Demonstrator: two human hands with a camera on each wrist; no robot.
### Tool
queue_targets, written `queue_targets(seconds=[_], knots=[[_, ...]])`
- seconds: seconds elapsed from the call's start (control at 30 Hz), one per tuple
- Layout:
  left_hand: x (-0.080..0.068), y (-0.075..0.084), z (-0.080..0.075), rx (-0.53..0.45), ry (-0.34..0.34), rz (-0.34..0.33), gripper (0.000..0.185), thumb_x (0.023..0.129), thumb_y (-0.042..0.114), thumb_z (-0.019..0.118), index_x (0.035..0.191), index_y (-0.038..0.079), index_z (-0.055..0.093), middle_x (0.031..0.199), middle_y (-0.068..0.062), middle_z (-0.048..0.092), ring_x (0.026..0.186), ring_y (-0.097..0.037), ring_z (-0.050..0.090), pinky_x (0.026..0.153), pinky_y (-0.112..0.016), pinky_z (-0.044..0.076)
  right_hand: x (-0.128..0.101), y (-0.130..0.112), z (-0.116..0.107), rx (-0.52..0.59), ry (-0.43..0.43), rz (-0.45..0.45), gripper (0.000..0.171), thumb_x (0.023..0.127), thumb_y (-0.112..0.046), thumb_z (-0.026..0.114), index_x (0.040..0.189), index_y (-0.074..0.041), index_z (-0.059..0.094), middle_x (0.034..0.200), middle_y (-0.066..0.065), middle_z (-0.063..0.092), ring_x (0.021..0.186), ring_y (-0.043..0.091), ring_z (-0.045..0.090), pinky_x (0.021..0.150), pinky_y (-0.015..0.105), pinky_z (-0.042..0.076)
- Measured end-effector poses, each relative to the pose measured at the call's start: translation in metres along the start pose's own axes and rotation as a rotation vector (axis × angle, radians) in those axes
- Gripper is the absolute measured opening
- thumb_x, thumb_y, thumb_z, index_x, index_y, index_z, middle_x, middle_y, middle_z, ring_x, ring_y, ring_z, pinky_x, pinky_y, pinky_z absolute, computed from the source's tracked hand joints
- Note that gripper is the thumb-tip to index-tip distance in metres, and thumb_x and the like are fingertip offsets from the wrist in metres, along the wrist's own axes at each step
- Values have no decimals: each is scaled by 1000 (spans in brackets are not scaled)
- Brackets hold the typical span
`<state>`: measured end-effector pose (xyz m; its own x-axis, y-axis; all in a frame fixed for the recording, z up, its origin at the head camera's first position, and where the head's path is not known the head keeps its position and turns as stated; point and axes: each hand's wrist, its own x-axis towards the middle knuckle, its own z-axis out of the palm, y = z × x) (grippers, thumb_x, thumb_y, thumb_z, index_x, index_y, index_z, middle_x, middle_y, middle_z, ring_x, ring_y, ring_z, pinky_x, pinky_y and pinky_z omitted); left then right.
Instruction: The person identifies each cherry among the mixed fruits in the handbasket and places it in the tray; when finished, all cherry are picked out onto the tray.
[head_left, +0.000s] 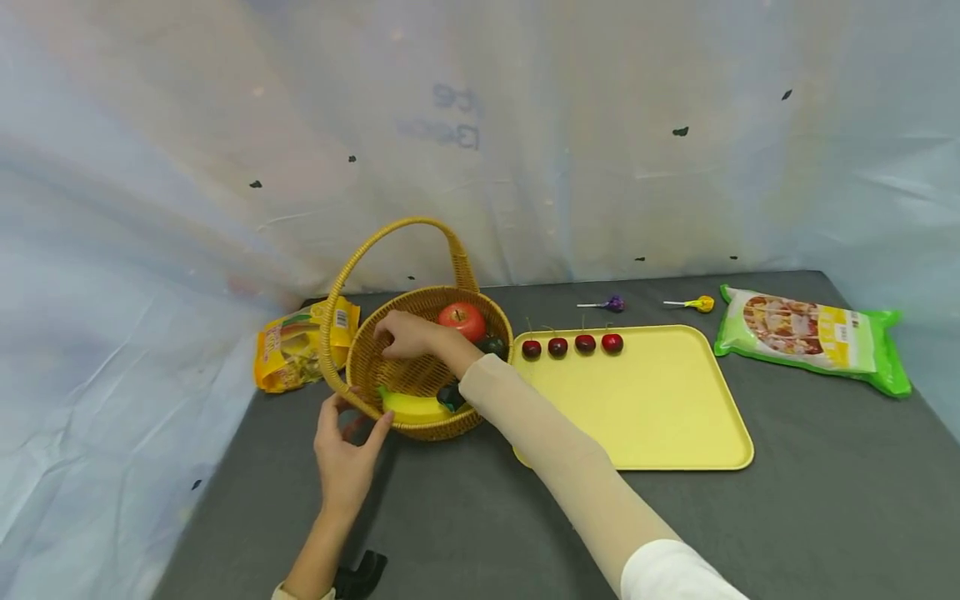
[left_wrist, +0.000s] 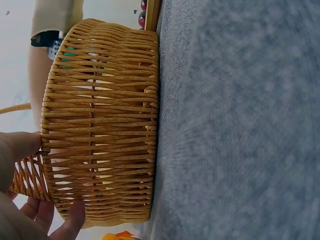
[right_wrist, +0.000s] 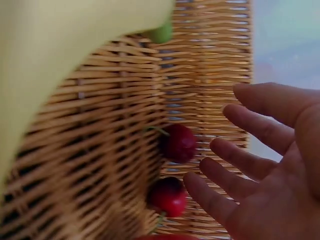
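Note:
A wicker basket (head_left: pixel 442 431) with a tall arched handle stands on the dark tabletop. My left hand (head_left: pixel 345 454) holds its near left rim by the foot of the handle, as the left wrist view also shows. Inside the basket, my right hand (head_left: pixel 408 335) reaches down with its fingers extended and apart, nothing between them. Two cherries, one upper (right_wrist: pixel 179 143) and one lower (right_wrist: pixel 168 197), lie by the basket wall close to its fingertips. A banana (head_left: pixel 412 408) and a red apple (head_left: pixel 462 320) are in the basket too, with a dark green item (head_left: pixel 492 347) partly hidden by the sleeve.
A yellow tray (head_left: pixel 637 408) sits right of the basket, with several cherries (head_left: pixel 585 343) in a row along its far edge. Behind it lie a purple lollipop (head_left: pixel 615 303) and a yellow lollipop (head_left: pixel 703 303). A green food bag (head_left: pixel 813 337) is far right; a yellow bag (head_left: pixel 300 346) is left.

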<state>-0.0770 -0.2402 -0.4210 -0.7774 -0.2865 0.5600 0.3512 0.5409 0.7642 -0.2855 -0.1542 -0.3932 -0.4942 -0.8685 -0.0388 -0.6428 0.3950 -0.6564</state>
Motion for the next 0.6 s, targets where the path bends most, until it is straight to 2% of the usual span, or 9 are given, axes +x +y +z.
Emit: queue_targets(seconds=[0.13, 0.27, 0.33, 0.47, 0.53, 0.6], knots=[[1, 1, 1, 3, 5, 6, 48, 81, -13, 76, 123, -11, 53, 114, -16, 55, 104, -38, 52, 85, -28, 56, 0, 2, 6, -53, -17, 71, 27, 99, -7, 61, 125, -2, 66, 116, 8, 67, 99, 17, 62, 81, 24, 52], [1, 1, 1, 0, 11, 6, 49, 81, -13, 76, 124, -12, 53, 115, -17, 55, 104, -40, 51, 84, -26, 56, -2, 2, 8, -72, -21, 99, 24, 97, -3, 62, 119, -4, 70, 114, 6, 68, 97, 16, 63, 79, 24, 53], [1, 2, 1, 3, 12, 6, 49, 81, -13, 76, 124, -12, 52, 115, -21, 55, 104, -40, 51, 84, -25, 55, -2, 2, 9, -73, -27, 95, 23, 95, -1, 62, 115, -5, 72, 109, 4, 69, 89, 14, 61, 74, 23, 51], [0, 2, 0, 2, 10, -2, 50, 81, -13, 76, 125, -12, 52, 115, -27, 54, 105, -39, 51, 84, -21, 54, -2, 3, 10, -88, -40, 77, 9, 93, -3, 65, 99, -4, 72, 89, 3, 65, 72, 12, 50, 62, 21, 42], [0, 2, 0, 4, 8, -3, 50, 81, -13, 76, 125, -12, 52, 115, -28, 53, 105, -39, 51, 85, -22, 55, -2, 4, 10, -95, -38, 57, 6, 93, -5, 66, 98, -3, 69, 89, 3, 61, 72, 13, 48, 62, 22, 40], [0, 2, 0, 2, 7, -3, 50, 81, -13, 76, 125, -12, 52, 115, -30, 53, 105, -38, 51, 85, -23, 55, -1, 4, 11, -103, -35, 31, 14, 93, -6, 68, 106, -4, 67, 98, 3, 59, 80, 13, 51, 67, 21, 44]])
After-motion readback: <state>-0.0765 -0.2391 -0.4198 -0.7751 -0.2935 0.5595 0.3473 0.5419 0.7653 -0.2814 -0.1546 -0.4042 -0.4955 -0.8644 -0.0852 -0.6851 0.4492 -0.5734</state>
